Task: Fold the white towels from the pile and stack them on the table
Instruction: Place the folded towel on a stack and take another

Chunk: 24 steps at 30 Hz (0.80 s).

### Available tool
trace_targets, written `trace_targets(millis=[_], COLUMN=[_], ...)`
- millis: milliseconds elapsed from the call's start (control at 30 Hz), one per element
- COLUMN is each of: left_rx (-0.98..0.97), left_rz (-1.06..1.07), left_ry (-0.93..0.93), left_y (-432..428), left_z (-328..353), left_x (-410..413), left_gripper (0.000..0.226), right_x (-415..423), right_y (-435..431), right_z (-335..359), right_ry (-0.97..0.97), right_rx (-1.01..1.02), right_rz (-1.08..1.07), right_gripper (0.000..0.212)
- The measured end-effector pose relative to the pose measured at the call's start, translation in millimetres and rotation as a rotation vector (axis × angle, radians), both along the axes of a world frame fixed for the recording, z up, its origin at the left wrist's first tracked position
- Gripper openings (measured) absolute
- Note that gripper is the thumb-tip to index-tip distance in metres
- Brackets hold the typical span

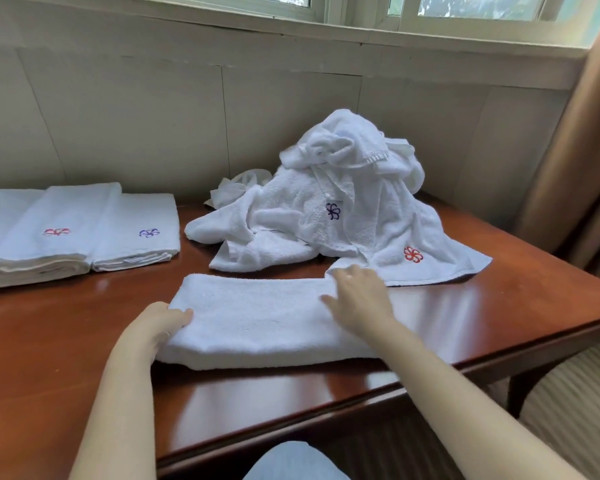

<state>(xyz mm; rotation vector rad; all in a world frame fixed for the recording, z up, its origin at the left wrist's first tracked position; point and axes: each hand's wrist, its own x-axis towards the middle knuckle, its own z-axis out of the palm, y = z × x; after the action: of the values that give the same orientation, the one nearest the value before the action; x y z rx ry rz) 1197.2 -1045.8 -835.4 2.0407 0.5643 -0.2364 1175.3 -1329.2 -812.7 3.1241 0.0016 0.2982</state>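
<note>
The big brown table [66, 341] is shiny and fills most of what I see. At the back of it, near the wall, sits the messy pile [343, 216] of white towels, all bunched up. Far to my left are the stacks [49, 237] I must add to, flat and neat. The towel [257, 320] I am folding lies right in front of me, near the table's edge, as a long thick strip.

This towel is soft, fluffy and floppy. It is light, but it will sag and fall open if I lift it by one end. So I should hold both ends, or slide my hands under the middle. It will not slip or break.

My left hand [160, 320] holds the left end, with my thumb on top. My other fingers are under the cloth, I think, but I cannot see them. My right hand [357, 299] lies flat on the right part, fingers straight and a bit spread, pressing down.

My right arm hides the towel's right end. The stacks are cut off at the side of the picture. I cannot count the towels in the pile. Small sewn flowers [412, 253], red and purple, show on some of them.
</note>
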Motion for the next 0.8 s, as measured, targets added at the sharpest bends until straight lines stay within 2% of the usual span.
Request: trace_targets(millis=[67,133,167,233,367,433,467,533,600,667,700,733,800], left_rx=[-0.01,-0.063,-0.114,-0.253,-0.751,-0.992,-1.072,-1.142,-1.002,-0.64,-0.461,-0.315,-0.118], left_rz=[0.002,0.014,0.03,0.091,0.208,0.17,0.155,0.158,0.194,0.26,0.281,0.291,0.294], left_ry=[-0.028,-0.079,-0.107,-0.176,-0.341,-0.441,-0.494,-0.604,-0.733,-0.844,-0.885,-0.895,-0.833], left_y=[-1.9,-3.7,-4.1,-3.9,-3.6,-4.7,-4.4,-0.4,7.9,20.5,29.8,39.5,57.1], left_z=[1.9,3.4,5.1,11.9,33.2,45.9,51.4,59.6,65.8,68.5,68.0,66.7,62.0], left_x=[-0.9,-2.5,-3.6,-8.1,-23.4,-32.3,-35.3,-38.8,-41.9,-44.7,-44.6,-44.4,-41.4], left_gripper=[0.04,0.036,0.035,0.035,0.03,0.036,0.04,0.041,0.034,0.024,0.023,0.027,0.036], right_x=[-8.5,-17.7,-19.7,-20.1,-21.4,-17.4,-14.7,-10.7,-4.3,8.8,18.7,29.8,42.4], right_y=[39.0,75.5,89.6,111.3,150.7,163.3,167.5,172.6,171.7,156.8,145.9,132.5,107.5], right_z=[-18.3,-36.4,-42.8,-47.0,-32.2,-21.8,-14.3,6.1,26.8,47.1,55.3,58.3,49.7], right_ry=[0.081,0.248,0.268,0.174,-0.171,-0.223,-0.21,-0.203,-0.148,-0.092,-0.109,-0.149,-0.246], right_rx=[0.107,0.156,0.156,0.165,0.221,0.335,0.449,0.862,1.487,2.124,2.338,2.455,2.405], right_rz=[0.237,0.341,0.358,0.361,0.345,0.27,0.223,0.139,0.067,-0.008,-0.056,-0.111,-0.247], right_gripper=[0.07,0.088,0.093,0.094,0.081,0.07,0.061,0.037,0.02,0.017,0.019,0.023,0.033])
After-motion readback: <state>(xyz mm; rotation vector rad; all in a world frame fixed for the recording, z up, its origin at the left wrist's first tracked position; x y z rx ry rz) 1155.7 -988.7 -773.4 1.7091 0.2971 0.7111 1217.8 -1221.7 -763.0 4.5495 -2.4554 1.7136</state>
